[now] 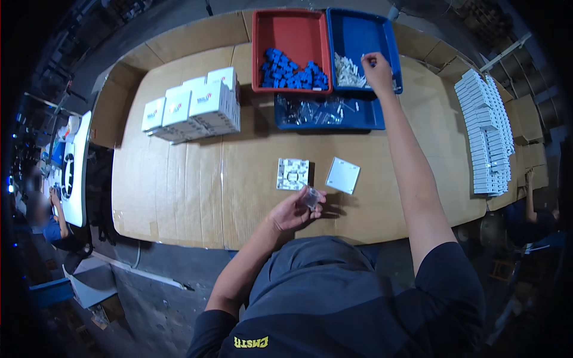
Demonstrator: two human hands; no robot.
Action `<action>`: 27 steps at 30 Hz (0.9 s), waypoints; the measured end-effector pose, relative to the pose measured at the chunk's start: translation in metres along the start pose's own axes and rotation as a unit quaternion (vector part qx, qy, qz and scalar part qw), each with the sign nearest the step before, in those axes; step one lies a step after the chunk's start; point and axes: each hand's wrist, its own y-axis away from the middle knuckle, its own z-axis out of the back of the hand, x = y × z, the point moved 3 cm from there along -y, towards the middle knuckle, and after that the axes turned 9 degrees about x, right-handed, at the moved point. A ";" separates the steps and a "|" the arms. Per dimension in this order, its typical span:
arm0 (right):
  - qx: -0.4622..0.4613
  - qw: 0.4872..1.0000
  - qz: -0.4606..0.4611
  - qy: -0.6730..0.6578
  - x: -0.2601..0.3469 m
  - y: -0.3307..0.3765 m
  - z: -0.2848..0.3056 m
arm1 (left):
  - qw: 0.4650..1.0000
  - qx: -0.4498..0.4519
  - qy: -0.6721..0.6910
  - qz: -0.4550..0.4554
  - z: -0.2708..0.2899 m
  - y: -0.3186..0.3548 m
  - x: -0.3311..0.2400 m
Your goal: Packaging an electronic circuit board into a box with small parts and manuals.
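My left hand (295,211), palm up near the table's front edge, holds a small clear plastic piece (311,197) in closed fingers. Just beyond it lie a square box (292,174) with a grey-and-white patterned face and, to its right, a plain white square panel (343,175). My right arm reaches far forward. Over the blue tray (362,30) of small white parts (348,73), my right hand (378,71) pinches its fingertips together on what looks like one small white part (363,56).
A red tray (290,33) of blue plastic parts (280,70) adjoins the blue one. Before them sits a shallow blue tray (334,126) of clear pieces. White boxes (200,107) stand stacked left; white flat pieces (484,134) rise in stacks right. Cardboard (179,197) covers the table.
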 end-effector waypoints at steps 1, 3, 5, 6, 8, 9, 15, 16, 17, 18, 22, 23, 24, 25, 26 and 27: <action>0.047 0.994 -0.008 -0.099 -0.001 0.002 0.006 | 1.000 0.002 -0.002 0.004 0.003 -0.002 -0.001; 0.176 0.931 -0.074 -0.312 0.067 0.039 0.015 | 1.000 -0.009 -0.014 -0.011 0.002 0.004 -0.007; 0.228 0.916 -0.083 -0.318 0.099 0.093 0.032 | 1.000 0.004 -0.017 -0.011 -0.007 -0.003 -0.012; 0.271 0.902 -0.081 -0.326 0.111 0.117 0.035 | 1.000 -0.003 -0.024 -0.007 -0.011 -0.005 -0.014; 0.340 0.864 -0.107 -0.357 0.125 0.172 0.029 | 1.000 0.007 -0.015 -0.008 -0.008 -0.006 -0.013; 0.377 0.844 -0.133 -0.359 0.126 0.197 0.026 | 1.000 0.021 -0.012 -0.006 -0.008 -0.007 -0.012; 0.493 0.780 -0.189 -0.337 0.141 0.258 0.025 | 0.999 -0.002 -0.036 -0.005 -0.006 -0.005 -0.006; 0.518 0.786 -0.157 -0.301 0.148 0.254 0.030 | 0.999 -0.004 -0.048 -0.004 -0.005 -0.005 -0.006; 0.541 0.789 -0.124 -0.264 0.151 0.252 0.032 | 0.998 -0.007 -0.060 -0.004 -0.004 -0.004 -0.005; 0.541 0.789 -0.124 -0.264 0.151 0.252 0.030 | 0.998 -0.007 -0.060 -0.005 -0.004 -0.004 -0.005; 0.569 0.787 -0.067 -0.230 0.167 0.244 0.032 | 0.998 -0.011 -0.057 0.002 -0.004 -0.003 -0.003; 0.584 0.775 -0.069 -0.230 0.172 0.242 0.032 | 0.999 -0.011 -0.053 0.000 -0.005 -0.003 -0.004; 0.586 0.774 -0.068 -0.231 0.171 0.242 0.029 | 0.999 -0.012 -0.053 -0.002 -0.005 -0.002 -0.004; 0.607 0.764 -0.039 -0.217 0.169 0.244 0.027 | 0.999 -0.012 -0.041 -0.002 -0.008 -0.002 -0.004; 0.627 0.752 -0.011 -0.202 0.168 0.246 0.026 | 0.999 -0.013 -0.029 -0.001 -0.009 -0.001 -0.003; 0.628 0.752 -0.011 -0.203 0.168 0.245 0.025 | 0.999 -0.013 -0.029 -0.002 -0.007 -0.002 -0.002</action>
